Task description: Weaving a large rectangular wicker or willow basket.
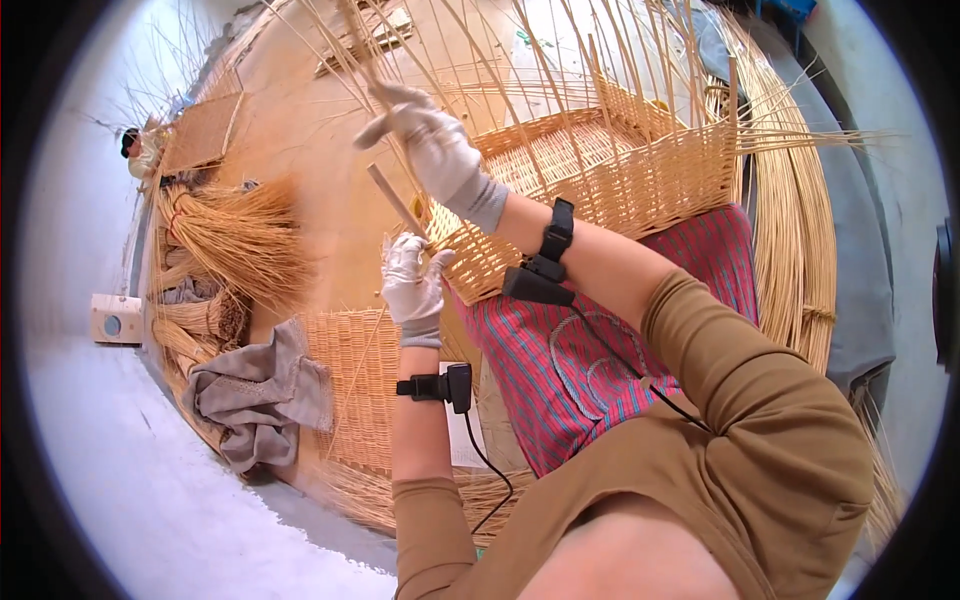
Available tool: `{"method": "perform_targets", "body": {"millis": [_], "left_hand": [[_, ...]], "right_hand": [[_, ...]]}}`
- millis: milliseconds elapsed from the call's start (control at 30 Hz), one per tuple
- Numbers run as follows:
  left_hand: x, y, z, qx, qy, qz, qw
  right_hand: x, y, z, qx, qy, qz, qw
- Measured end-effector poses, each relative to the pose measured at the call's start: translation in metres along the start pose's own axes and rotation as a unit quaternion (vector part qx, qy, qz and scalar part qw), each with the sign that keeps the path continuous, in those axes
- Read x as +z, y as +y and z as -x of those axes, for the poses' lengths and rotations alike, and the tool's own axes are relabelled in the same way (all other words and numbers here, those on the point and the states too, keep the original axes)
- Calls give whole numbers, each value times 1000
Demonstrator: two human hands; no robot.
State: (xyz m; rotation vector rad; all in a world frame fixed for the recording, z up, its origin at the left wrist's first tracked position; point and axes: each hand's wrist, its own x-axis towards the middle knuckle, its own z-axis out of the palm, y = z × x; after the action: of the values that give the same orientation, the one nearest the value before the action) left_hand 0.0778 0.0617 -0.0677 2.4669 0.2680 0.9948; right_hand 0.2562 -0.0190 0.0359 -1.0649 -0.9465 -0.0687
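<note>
At one o'clock, the wicker basket meets striped cloth, likely cushioning it. The left hand curls at the basket's eight-o'clock corner, perhaps steadying; the right hand blurs. Whether either's fingers grip, I cannot tell.

From here I see the right hand blurred and hiding part of the basket, and I lose the blurry stick past the top edge

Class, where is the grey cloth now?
In the head view, the grey cloth lies lower left, at the left side of the flat woven panel, below the straw bundles.
</note>
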Motion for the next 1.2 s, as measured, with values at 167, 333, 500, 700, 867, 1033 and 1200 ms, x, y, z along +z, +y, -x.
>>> {"method": "perform_targets", "body": {"millis": [167,333,500,700,867,1033,1200], "left_hand": [[3,9,0,-88,-15,21,996],[0,16,-2,-94,-34,39,994],[-6,18,0,-115,38,-31,992],[7,45,2,42,-64,-57,995],[33,85,1,-65,-163,-157,972],[39,88,-5,-139,-196,-156,958],[40,84,-3,-94,-155,-138,974]], "right_hand": [[-2,6,47,188,-11,-159,969],[-35,12,101,328,77,-208,918],[-56,3,125,263,117,-233,929],[-124,-23,134,386,207,-54,897],[-104,-14,56,263,34,50,963],[-90,-19,-7,104,-83,153,979],[-184,-38,119,353,129,66,924]]}}
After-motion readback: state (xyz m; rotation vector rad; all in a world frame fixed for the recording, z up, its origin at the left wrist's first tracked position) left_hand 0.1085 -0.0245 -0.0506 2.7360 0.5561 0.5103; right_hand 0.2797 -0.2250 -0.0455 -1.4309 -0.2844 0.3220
